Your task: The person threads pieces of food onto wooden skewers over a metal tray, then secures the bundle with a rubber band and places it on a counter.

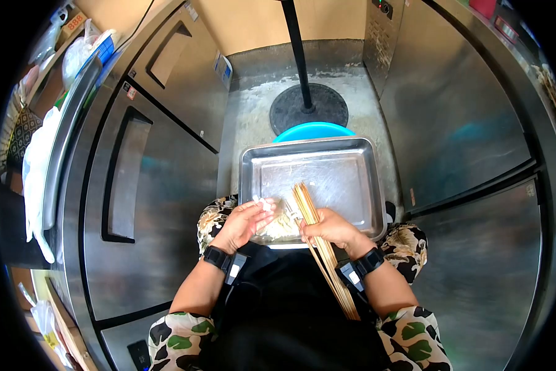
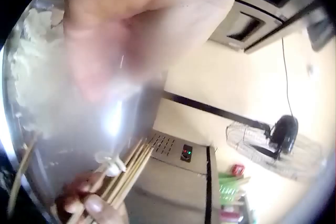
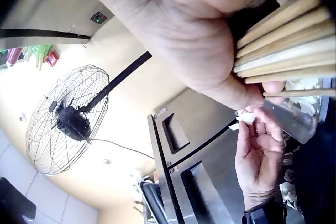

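My right hand (image 1: 335, 231) grips a bundle of thin bamboo skewers (image 1: 305, 204), their lower ends running back over the dark apron. One skewer slants apart from the bundle, and in the left wrist view a white, folded food piece (image 2: 110, 165) sits at its tip. Facing it, my left hand (image 1: 244, 225) pinches another soft white piece (image 1: 265, 203) between thumb and fingers. Below both hands, a heap of white pieces (image 1: 280, 229) lies at the near end of a steel tray (image 1: 377, 179). What the white food is, I cannot tell.
The tray rests at my lap, with a blue basin (image 1: 315, 130) just beyond it. A black fan stand (image 1: 309, 108) rises from the floor behind. Steel cabinets (image 1: 166, 204) flank me on the left, with another steel cabinet (image 1: 469, 111) on the right.
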`<control>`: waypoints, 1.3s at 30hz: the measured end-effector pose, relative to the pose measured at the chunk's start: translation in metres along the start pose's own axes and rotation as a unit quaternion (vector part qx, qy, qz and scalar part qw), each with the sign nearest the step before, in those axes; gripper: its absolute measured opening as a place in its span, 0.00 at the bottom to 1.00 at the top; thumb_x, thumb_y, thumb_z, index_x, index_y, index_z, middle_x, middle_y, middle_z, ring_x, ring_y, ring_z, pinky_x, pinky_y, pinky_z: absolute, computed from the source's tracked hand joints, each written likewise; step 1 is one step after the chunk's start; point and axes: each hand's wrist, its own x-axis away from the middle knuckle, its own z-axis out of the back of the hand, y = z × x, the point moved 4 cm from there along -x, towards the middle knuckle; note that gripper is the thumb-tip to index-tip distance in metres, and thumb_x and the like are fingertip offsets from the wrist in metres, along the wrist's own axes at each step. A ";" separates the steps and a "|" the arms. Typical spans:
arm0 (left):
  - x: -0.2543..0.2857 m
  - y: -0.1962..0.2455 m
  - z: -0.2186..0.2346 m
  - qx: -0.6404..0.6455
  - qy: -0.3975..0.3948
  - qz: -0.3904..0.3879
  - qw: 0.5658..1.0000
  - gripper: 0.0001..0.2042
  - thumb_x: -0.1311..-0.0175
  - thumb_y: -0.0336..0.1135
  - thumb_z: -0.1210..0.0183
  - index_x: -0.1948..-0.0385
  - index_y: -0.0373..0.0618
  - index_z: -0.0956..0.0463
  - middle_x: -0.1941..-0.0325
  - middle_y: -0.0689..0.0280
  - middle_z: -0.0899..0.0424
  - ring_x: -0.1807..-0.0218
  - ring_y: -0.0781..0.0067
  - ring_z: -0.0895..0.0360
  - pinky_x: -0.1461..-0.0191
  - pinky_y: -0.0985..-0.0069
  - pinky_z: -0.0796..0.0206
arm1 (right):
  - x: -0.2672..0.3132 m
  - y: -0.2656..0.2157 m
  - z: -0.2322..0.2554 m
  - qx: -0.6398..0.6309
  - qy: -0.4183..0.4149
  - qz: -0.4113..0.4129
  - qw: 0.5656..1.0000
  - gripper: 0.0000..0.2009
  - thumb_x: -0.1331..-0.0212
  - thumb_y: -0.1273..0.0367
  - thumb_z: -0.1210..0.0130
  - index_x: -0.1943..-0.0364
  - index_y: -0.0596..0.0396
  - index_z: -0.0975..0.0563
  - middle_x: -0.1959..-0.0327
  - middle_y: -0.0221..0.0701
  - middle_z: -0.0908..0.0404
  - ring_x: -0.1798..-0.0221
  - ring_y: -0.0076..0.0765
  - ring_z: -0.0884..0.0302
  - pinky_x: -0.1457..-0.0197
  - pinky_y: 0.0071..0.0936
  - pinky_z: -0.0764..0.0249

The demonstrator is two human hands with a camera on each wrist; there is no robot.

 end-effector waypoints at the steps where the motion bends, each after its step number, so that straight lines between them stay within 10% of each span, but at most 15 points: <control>1: -0.001 0.000 -0.001 0.000 0.008 -0.004 1.000 0.12 0.36 0.30 0.50 0.53 0.35 0.28 0.58 0.60 0.21 0.58 0.74 0.23 0.49 0.78 0.30 | 0.000 -0.001 -0.001 -0.004 0.001 0.004 1.000 0.02 0.52 0.78 0.47 0.73 0.59 0.26 0.76 0.31 0.24 0.75 0.23 0.27 0.72 0.18 0.29; 22: -0.008 -0.005 0.005 -0.205 0.072 -0.050 0.975 0.08 0.40 0.24 0.48 0.60 0.36 0.26 0.64 0.63 0.19 0.63 0.76 0.22 0.57 0.80 0.28 | -0.002 0.002 -0.011 -0.010 -0.025 0.003 1.000 0.02 0.53 0.78 0.47 0.74 0.59 0.26 0.78 0.30 0.25 0.77 0.22 0.28 0.72 0.18 0.30; 25: -0.009 -0.006 0.029 -0.409 0.118 -0.095 0.900 0.07 0.43 0.23 0.47 0.63 0.34 0.25 0.69 0.62 0.19 0.69 0.72 0.21 0.64 0.77 0.27 | 0.000 0.000 -0.008 0.008 -0.023 -0.002 1.000 0.02 0.52 0.77 0.45 0.73 0.59 0.25 0.76 0.31 0.24 0.76 0.22 0.27 0.71 0.17 0.29; 28: 0.004 0.004 0.019 -0.697 0.136 -0.200 0.675 0.05 0.49 0.26 0.42 0.70 0.39 0.23 0.74 0.59 0.19 0.72 0.65 0.20 0.67 0.72 0.28 | -0.001 0.001 -0.006 0.006 -0.018 0.003 1.000 0.02 0.52 0.78 0.45 0.74 0.59 0.25 0.76 0.31 0.24 0.76 0.22 0.27 0.71 0.17 0.30; 31: 0.008 -0.009 0.012 -0.791 0.129 -0.188 0.568 0.04 0.54 0.31 0.40 0.77 0.43 0.23 0.78 0.58 0.21 0.71 0.57 0.22 0.66 0.66 0.30 | -0.001 0.001 -0.006 0.006 -0.015 0.006 1.000 0.02 0.52 0.78 0.45 0.73 0.59 0.25 0.76 0.31 0.24 0.76 0.22 0.27 0.72 0.17 0.29; 39: -0.004 -0.032 0.011 -0.822 0.139 -0.169 0.525 0.08 0.55 0.32 0.40 0.73 0.41 0.25 0.68 0.56 0.21 0.66 0.51 0.23 0.61 0.62 0.31 | 0.000 0.000 -0.008 -0.005 -0.017 0.011 1.000 0.02 0.52 0.79 0.47 0.75 0.58 0.27 0.78 0.31 0.25 0.79 0.22 0.29 0.74 0.18 0.31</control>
